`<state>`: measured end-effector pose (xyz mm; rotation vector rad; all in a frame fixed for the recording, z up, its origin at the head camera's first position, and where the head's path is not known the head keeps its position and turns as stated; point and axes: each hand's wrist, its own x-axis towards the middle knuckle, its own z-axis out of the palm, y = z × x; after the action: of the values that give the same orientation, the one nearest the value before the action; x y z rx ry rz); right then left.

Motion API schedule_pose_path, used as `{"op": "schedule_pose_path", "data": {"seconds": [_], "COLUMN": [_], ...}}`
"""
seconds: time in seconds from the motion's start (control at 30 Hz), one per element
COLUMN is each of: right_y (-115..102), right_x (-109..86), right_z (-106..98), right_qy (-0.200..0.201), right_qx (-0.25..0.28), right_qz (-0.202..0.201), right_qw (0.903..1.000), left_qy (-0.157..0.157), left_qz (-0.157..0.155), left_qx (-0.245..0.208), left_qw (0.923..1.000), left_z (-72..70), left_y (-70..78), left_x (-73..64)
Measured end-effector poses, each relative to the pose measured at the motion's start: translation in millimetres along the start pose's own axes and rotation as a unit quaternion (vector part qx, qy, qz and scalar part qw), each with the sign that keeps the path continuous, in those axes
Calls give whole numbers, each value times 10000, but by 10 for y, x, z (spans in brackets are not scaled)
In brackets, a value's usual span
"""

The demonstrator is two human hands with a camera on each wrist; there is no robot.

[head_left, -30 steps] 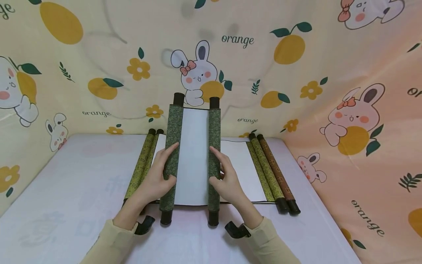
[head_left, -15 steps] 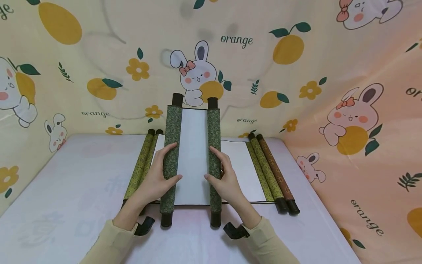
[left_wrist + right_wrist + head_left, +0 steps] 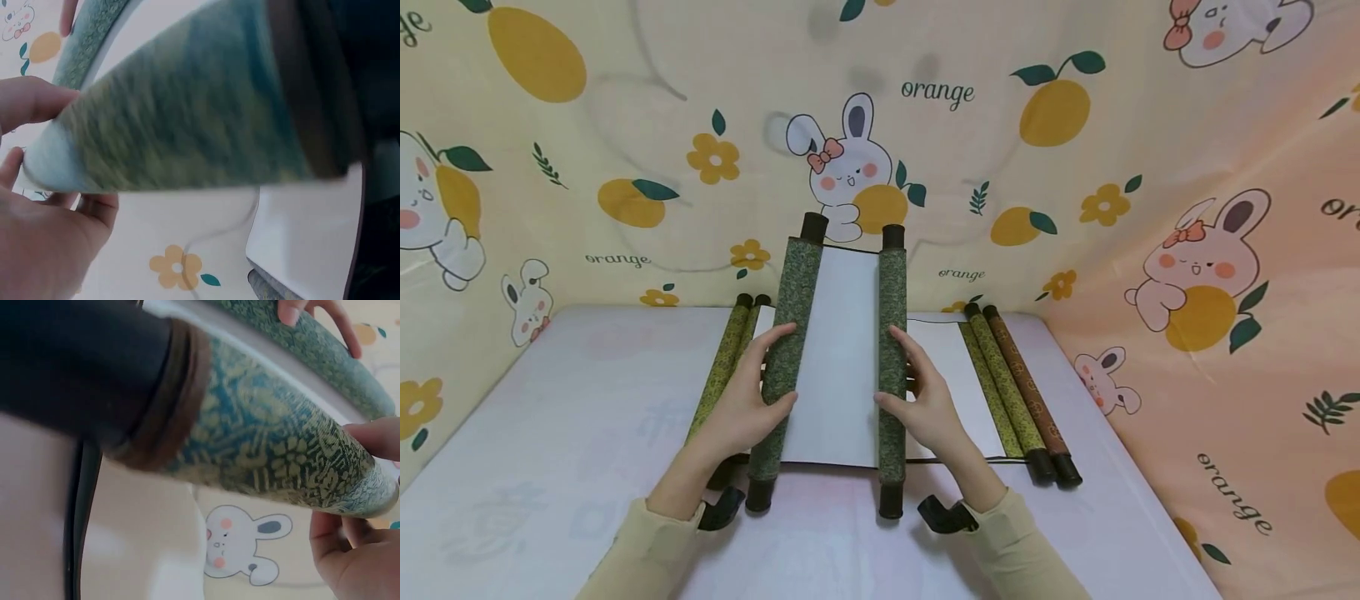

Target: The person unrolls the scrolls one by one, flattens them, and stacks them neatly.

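Observation:
A green patterned scroll, its white paper (image 3: 837, 358) partly unrolled, is held up in both hands, tilted toward me. My left hand (image 3: 751, 404) grips the left roller (image 3: 187, 106), thumb and index finger in front and the other fingers behind it. My right hand (image 3: 928, 404) grips the right roller (image 3: 287, 437) in the same way. Black knobs cap both rollers at each end. In the head view, the fingers behind the rollers are mostly hidden.
Behind the held scroll, a second scroll lies spread on the white table (image 3: 587, 400), its paper (image 3: 955, 392) partly covered. Its olive roller (image 3: 1007, 383) lies on the right beside a brown scroll (image 3: 1030, 392). Two olive rolls (image 3: 724, 358) lie on the left. A printed cloth (image 3: 700, 108) hangs behind.
The rollers have moved farther apart, so more white paper shows between them. The left roller now leans more, with its lower end shifted left; the right roller has shifted slightly right.

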<state>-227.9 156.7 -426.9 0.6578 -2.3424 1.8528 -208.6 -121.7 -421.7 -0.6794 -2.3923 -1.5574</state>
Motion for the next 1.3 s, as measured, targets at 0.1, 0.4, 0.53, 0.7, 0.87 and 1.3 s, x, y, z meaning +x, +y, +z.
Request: {"op": "schedule_pose_path", "data": {"seconds": [0.1,0.4,0.53,0.7,0.87,1.3], "right_y": [-3,14,13,13,19,30], "right_x": [-4,-11,-6,11,18,34], "right_z": [-29,-68,-68,-48,-23,-57], "right_qy": [-39,15,106,231,360,609], "right_qx": [2,64,226,357,102,84], "right_qz": [62,229,367,420,353,320], "right_qw": [10000,9997,9990,9982,9987,9976], "left_qy": [-8,116,119,118,186,457], "left_qz": [11,-142,-183,-200,-260,-333], "left_qx": [-56,19,129,25,-114,-148], "left_qw": [10000,9998,9997,9997,9994,9983], "left_z": [-28,-94,-120,-105,-89,-82], "left_y": [-10,-41,-26,-38,-55,-61], "left_x": [1,2,-5,2,3,34]}}
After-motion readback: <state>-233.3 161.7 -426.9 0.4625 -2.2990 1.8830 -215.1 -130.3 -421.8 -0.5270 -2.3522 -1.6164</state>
